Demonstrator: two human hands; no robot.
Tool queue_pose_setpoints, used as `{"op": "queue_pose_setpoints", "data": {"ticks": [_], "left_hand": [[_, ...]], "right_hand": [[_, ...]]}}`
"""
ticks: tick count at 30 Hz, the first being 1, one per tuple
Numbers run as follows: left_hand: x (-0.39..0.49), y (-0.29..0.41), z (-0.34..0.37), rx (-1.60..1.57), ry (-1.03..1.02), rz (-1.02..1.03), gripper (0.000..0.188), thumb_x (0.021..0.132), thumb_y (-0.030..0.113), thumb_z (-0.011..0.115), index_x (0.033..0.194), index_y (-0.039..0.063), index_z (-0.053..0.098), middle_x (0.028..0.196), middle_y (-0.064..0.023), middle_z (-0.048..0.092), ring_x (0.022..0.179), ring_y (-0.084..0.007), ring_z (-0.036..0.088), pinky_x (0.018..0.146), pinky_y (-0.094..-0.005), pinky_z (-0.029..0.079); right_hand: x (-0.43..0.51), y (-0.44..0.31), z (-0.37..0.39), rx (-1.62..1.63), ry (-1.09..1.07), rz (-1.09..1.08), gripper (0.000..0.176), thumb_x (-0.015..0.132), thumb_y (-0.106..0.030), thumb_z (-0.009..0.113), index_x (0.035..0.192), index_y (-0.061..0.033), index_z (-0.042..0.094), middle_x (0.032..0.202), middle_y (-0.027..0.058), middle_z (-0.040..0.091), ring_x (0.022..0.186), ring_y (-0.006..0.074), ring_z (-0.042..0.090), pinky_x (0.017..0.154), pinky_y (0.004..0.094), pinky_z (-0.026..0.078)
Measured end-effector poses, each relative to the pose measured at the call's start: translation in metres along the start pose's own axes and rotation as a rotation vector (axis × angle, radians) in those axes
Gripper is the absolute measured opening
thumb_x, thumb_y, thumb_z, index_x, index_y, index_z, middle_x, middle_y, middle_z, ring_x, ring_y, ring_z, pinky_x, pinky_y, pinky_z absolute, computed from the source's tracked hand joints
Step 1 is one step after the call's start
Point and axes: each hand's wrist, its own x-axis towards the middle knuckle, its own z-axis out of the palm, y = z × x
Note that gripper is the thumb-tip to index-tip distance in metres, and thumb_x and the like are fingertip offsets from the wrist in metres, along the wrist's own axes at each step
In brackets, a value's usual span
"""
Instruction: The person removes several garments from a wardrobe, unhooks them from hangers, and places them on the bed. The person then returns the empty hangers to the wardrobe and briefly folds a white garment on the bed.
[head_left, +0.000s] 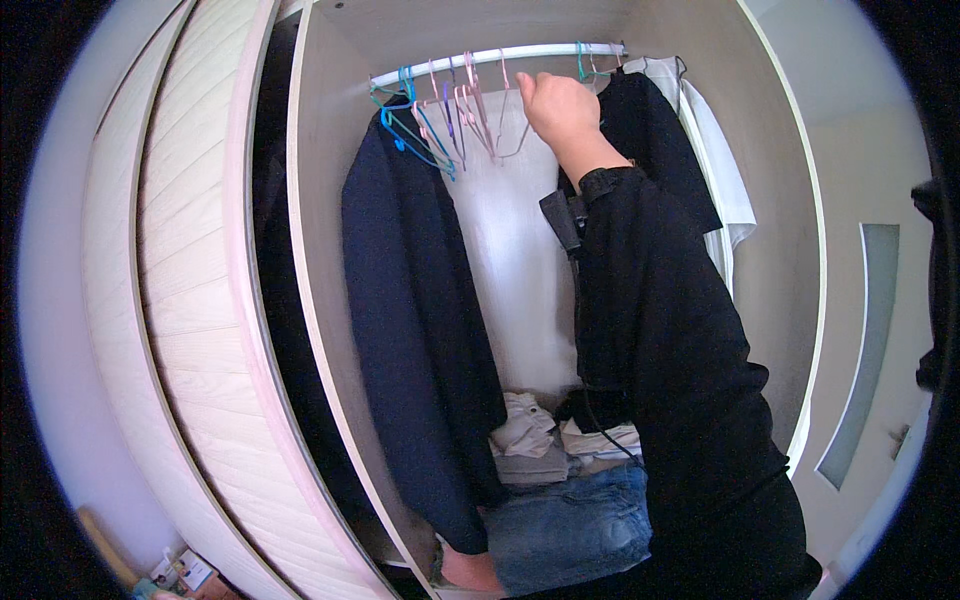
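My right hand (564, 111) is raised inside an open wardrobe, just below the hanging rail (495, 54). Its back faces me and the fingers are curled out of sight, so whether they hold anything is hidden. Left of the thumb hangs a bare pink wire hanger (505, 71). More bare hangers in pink, purple (448, 112) and blue (409, 139) crowd the rail further left. Beyond my wrist is a black garment (664, 142), partly covered by my sleeve. A long dark navy coat (409, 285) hangs on the left. My left hand is out of view.
Folded blue jeans (570, 525), pale folded clothes (525, 427) and a pink item (469, 570) lie at the wardrobe's bottom. White clothing (720, 142) hangs far right. Sliding door panels (195, 300) stand left of the wooden upright (307, 300). A black device (562, 217) with a cable is at my right wrist.
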Motion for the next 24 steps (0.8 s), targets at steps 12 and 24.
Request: {"op": "queue_pose_setpoints", "data": {"ticks": [12, 24], "left_hand": [[0.019, -0.019, 0.007, 0.085, -0.003, 0.060, 0.031, 0.095, 0.032, 0.057, 0.096, 0.004, 0.069, 0.071, -0.0123, 0.066, 0.065, -0.0235, 0.066, 0.062, -0.0351, 0.051], [0.038, -0.054, 0.041, -0.394, -0.021, 0.027, 0.016, 0.094, 0.014, 0.058, 0.083, 0.002, 0.062, 0.064, -0.0019, 0.048, 0.058, -0.0082, 0.041, 0.048, -0.0256, 0.032]], "right_hand": [[0.023, 0.071, -0.050, -0.617, 0.013, 0.074, 0.025, 0.086, -0.019, 0.058, 0.104, -0.0099, 0.072, 0.113, 0.0110, 0.064, 0.109, 0.0293, 0.055, 0.087, 0.0424, 0.043], [0.041, 0.063, -0.046, -0.258, -0.307, 0.282, 0.032, 0.089, -0.022, 0.053, 0.112, -0.0078, 0.069, 0.117, 0.0155, 0.066, 0.111, 0.0330, 0.062, 0.092, 0.0419, 0.050]]}}
